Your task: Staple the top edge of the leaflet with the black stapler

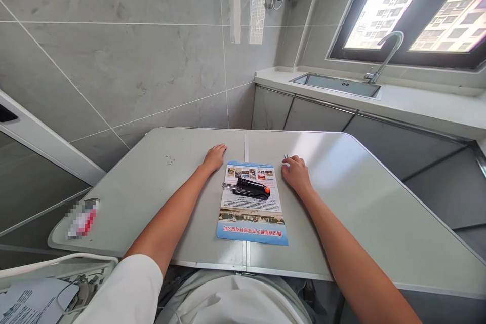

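Observation:
My left hand (215,157) rests on the folding table, palm down, with its fingers stretched toward the upper left corner of a printed leaflet (250,217). A small dark spot shows at its fingertips, too small to make out. To the right of the leaflet, my right hand (296,173) is closed, with a small silver metal piece (286,156) sticking out between its fingers. On the leaflet lies a black hand tool (252,187) with an orange part at its right end and a slim metal shaft pointing left. Neither hand touches the tool.
The pale folding table (364,223) has a seam down its middle. A blurred-out packet (82,218) lies at its left end. Beyond the right side stand a counter (417,101) with a sink (337,84) and a faucet (387,55). A white basket (56,258) with papers is at lower left.

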Demonstrator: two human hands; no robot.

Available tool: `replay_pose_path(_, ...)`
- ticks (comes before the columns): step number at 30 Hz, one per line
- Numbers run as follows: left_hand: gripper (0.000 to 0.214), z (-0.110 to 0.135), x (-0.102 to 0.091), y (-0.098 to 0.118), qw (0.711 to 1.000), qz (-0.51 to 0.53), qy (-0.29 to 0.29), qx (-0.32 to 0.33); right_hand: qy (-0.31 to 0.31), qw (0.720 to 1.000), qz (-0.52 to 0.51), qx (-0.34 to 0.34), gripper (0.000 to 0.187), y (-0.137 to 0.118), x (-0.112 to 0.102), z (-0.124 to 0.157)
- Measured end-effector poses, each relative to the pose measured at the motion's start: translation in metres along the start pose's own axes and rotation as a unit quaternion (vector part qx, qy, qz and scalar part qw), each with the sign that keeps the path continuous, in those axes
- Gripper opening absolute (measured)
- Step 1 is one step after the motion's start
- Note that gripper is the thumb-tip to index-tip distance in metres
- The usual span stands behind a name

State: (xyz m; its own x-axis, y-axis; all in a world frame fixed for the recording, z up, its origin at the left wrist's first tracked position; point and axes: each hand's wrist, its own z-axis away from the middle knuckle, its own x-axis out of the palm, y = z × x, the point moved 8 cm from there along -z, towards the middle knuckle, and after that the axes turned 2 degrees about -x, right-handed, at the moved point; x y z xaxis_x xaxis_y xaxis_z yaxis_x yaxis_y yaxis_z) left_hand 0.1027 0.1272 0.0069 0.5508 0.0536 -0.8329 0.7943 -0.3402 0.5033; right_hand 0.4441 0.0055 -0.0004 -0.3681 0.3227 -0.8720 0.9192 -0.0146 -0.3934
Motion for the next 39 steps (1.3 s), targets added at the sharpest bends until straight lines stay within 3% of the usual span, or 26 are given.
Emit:
replay_pose_path(4, 0.031, 0.012, -0.004, -0.001, 1.0, -0.008, 0.003, -0.008, -0.003, 1.0, -0.008, -0.01, 0.028, -0.001, 0.0, 0.001)
replay_pose_path(10, 0.01, 0.052, -0.03, -0.006, 0.997, 0.02, 0.049, -0.047, -0.012, 1.0, -0.007, -0.007, 0.028, -0.002, 0.0, -0.001)
replay_pose_path(14, 0.005, 0.084, -0.035, -0.007, 0.971, 0.214, 0.059, -0.089, -0.02, 1.0, -0.01, -0.01, 0.031, 0.0, 0.003, -0.005)
replay_pose_path(17, 0.015, 0.1, -0.034, 0.011, 0.956, 0.288, 0.026, -0.043, -0.019, 1.0, -0.023, -0.009, 0.031, 0.003, 0.004, -0.007)
replay_pose_path(20, 0.027, 0.108, -0.037, 0.027, 0.962, 0.272, 0.003, 0.008, 0.011, 0.998, -0.061, -0.018, 0.029, -0.004, -0.003, -0.005)
replay_pose_path(25, 0.038, 0.114, -0.043, 0.045, 0.968, 0.243, 0.012, 0.057, 0.077, 0.981, -0.151, -0.094, 0.025, -0.05, -0.025, 0.013)
replay_pose_path(31, 0.031, 0.126, -0.049, 0.071, 0.966, 0.211, -0.049, 0.14, 0.04, 0.965, -0.192, -0.172, 0.026, -0.097, -0.021, 0.036)
replay_pose_path(39, 0.015, 0.133, -0.049, 0.072, 0.967, 0.173, -0.1, 0.159, 0.008, 0.967, -0.201, -0.156, 0.025, -0.088, -0.003, 0.034)
